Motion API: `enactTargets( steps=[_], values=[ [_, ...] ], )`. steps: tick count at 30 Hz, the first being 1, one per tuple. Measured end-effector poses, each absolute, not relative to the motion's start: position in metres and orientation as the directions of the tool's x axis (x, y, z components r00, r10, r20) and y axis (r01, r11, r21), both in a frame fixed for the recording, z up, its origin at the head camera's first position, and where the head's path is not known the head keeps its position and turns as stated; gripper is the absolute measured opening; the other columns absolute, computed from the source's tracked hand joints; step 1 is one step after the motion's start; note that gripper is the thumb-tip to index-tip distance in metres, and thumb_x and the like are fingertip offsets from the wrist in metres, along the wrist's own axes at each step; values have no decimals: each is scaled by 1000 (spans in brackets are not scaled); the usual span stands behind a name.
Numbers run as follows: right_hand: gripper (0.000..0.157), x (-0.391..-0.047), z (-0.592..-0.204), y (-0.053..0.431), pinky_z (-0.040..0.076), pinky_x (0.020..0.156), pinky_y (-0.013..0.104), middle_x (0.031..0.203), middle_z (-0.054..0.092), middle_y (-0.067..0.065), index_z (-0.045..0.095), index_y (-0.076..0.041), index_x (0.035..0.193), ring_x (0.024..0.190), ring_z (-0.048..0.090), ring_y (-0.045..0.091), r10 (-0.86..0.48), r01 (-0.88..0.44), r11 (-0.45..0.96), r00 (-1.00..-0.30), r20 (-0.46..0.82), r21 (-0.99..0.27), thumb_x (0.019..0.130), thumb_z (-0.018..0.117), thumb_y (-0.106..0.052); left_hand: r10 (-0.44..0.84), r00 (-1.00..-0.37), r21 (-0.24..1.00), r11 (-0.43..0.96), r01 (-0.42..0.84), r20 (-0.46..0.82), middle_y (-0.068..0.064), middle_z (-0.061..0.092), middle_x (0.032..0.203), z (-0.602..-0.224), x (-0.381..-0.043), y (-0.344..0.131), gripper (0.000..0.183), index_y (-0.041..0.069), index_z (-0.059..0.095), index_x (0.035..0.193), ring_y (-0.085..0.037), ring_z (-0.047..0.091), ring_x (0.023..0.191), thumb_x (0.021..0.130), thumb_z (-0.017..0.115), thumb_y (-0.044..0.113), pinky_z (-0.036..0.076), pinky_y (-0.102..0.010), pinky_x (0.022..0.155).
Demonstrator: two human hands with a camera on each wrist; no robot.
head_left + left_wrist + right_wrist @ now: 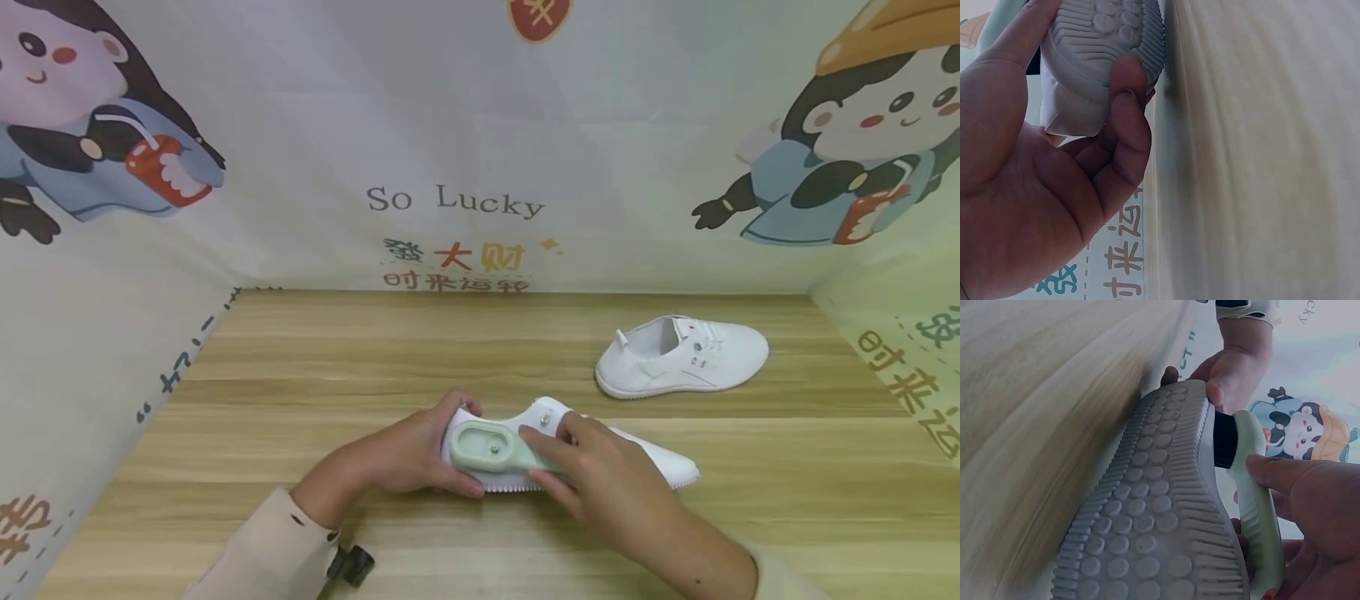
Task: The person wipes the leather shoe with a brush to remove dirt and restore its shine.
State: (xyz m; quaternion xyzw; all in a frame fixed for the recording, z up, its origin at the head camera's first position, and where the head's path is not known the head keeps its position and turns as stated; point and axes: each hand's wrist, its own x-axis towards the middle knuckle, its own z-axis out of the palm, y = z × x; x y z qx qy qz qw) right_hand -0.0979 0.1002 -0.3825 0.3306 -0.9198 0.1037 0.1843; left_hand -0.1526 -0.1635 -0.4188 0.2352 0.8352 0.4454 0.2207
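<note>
Nearest the camera, a cream sleeve [258, 554] rises from the lower edge, a black device [351, 566] at its cuff. The left hand [420, 446] grips the heel of a white shoe [1147, 506], fingers and thumb curled round it. That shoe is tipped on its side near the front of the wooden table [375, 358], sole towards the person, toe to the right. A pale green brush [498, 450] sets its black bristles [1225, 440] against the upper near the heel; the right hand [603, 467] grasps its handle. Farther back and right, a second white shoe [686, 358] stands upright.
</note>
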Motion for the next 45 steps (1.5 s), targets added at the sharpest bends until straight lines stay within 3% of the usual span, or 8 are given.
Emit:
enactTargets(
  steps=[7, 20, 45],
  values=[
    [43, -96, -379, 109, 42, 58, 20, 87, 57, -4, 72, -24, 124, 71, 48, 6, -556, -634, 769, -729, 399, -86, 83, 81, -33, 581, -799, 842, 502, 199, -157, -10, 59, 102, -418, -152, -164, 79, 17, 38, 129, -18, 62, 64, 73, 91, 30, 56, -36, 58],
    [45, -91, -379, 138, 41, 55, 20, 89, 56, -6, 72, -25, 122, 71, 49, 6, -547, -633, 773, -696, 465, -38, 79, 83, -32, 565, -808, 829, 524, 193, -169, -10, 59, 101, -417, -152, -162, 82, 14, 37, 132, -18, 63, 67, 72, 91, 32, 56, -35, 60],
    [46, -79, -374, 201, 40, 55, 19, 92, 55, -9, 72, -23, 123, 69, 46, -1, -466, -568, 816, -755, 461, -106, 79, 84, -29, 544, -820, 813, 551, 190, -177, -10, 58, 104, -421, -153, -162, 83, 17, 37, 132, -17, 63, 70, 72, 90, 36, 55, -33, 64]
  ],
)
